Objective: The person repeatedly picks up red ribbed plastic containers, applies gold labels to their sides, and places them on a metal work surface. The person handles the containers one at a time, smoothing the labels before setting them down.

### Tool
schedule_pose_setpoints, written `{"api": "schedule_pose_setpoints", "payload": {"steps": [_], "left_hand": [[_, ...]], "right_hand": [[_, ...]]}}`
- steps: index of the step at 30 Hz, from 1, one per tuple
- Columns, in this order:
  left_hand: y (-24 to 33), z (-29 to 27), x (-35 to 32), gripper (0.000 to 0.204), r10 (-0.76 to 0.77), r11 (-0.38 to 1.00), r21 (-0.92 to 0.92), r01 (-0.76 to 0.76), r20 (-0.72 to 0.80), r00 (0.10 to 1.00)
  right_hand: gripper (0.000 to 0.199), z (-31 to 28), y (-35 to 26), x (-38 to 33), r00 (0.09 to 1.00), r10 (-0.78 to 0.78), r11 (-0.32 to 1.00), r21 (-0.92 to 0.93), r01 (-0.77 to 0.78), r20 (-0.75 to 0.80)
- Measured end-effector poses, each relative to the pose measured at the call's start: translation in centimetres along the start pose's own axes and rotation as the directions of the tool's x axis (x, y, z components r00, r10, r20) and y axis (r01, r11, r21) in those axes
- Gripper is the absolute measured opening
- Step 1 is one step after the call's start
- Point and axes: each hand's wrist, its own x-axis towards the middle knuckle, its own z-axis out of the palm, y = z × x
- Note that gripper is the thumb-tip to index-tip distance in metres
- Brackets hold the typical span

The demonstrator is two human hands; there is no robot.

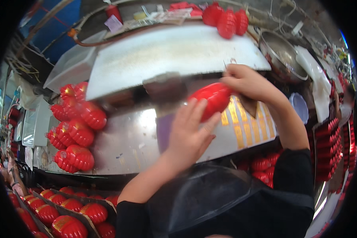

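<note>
A glossy red, rounded lantern-like piece (215,100) is tilted above the metal worktop, slightly smeared by motion. My left hand (192,129) holds it from the near left side, fingers laid along its surface. At its upper right end is my right hand (242,81), closed, with a thin dark tip sticking up beside the thumb. What that tip belongs to is hidden in the fist. Just below my right hand shows a brown pointed flat piece (248,105). Gold strips (246,129) lie in rows on a pale sheet near it.
Red ribbed lantern-like pieces (81,133) cluster at the worktop's left; three more (227,23) stand at the back. A white board (174,47) spans the far side. A metal bowl (283,55) sits far right. Boxes of red pieces (69,228) stand lower left.
</note>
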Motion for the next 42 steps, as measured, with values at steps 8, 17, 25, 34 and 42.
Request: {"api": "schedule_pose_setpoints", "payload": {"steps": [8,17,25,34,42], "left_hand": [[-6.4,0.5,-2.5,0.086,-0.471,0.823,-0.366,0.433,-0.016,0.882],[-11.9,1.9,-2.4,0.080,-0.735,-0.038,-0.934,0.355,0.267,0.623],[-13.3,1.0,-2.6,0.061,-0.696,-0.181,-0.915,0.360,0.378,0.611],[-11.0,-0.2,-2.8,0.052,-0.838,0.197,-0.779,0.595,0.181,0.515],[-1.9,3.5,-2.1,0.036,0.224,0.957,-0.223,-0.184,0.175,0.959]], "right_hand": [[0.042,6.4,1.8,1.1,0.970,-0.244,0.754,0.629,0.190,0.000],[0.035,14.6,13.9,-9.3,0.986,-0.152,0.914,-0.390,0.113,-0.071],[0.041,17.0,12.5,-15.5,0.969,-0.244,0.845,-0.482,0.232,0.038],[0.037,15.6,12.6,-12.7,0.956,-0.293,0.893,-0.347,0.286,0.033],[0.037,14.1,15.1,-8.5,0.984,-0.177,0.873,-0.466,0.146,-0.022]]}}
